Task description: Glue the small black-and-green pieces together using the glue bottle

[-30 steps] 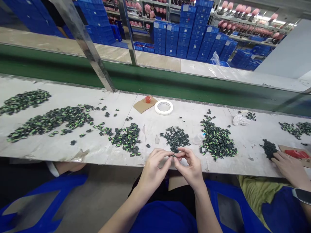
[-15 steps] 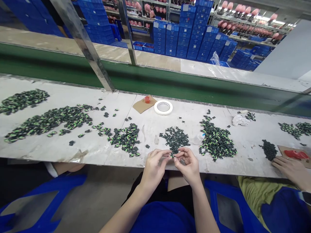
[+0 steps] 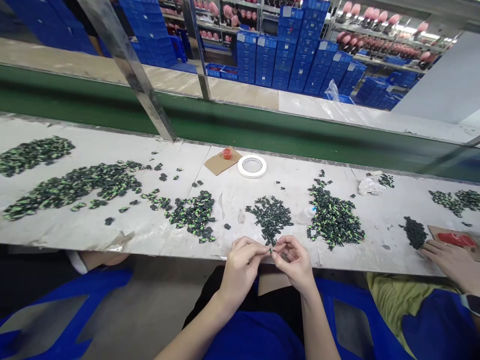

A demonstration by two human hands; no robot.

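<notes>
A small dark part with a touch of green (image 3: 270, 250) is pinched between the fingertips of both hands at the table's front edge. My left hand (image 3: 243, 262) closes on it from the left, thumb and forefinger together. My right hand (image 3: 294, 262) meets it from the other side, also in a pinch. Fingertips cover most of the part, so its exact kind cannot be made out. Just beyond the hands lies a pile of small dark slender pieces (image 3: 270, 215). To the right spreads a larger pile of black-and-green parts (image 3: 335, 220).
More black-and-green parts (image 3: 193, 215) lie to the left, near a long heap (image 3: 82, 185). A white tape roll (image 3: 243, 172) and a red cup on cardboard (image 3: 227, 154) stand behind. At right, a co-worker's hand (image 3: 448, 260) rests beside a black pile (image 3: 414, 232).
Both my hands have drawn slightly back toward my body and to the right, away from the slender-piece pile, with the small part still between the fingertips.
</notes>
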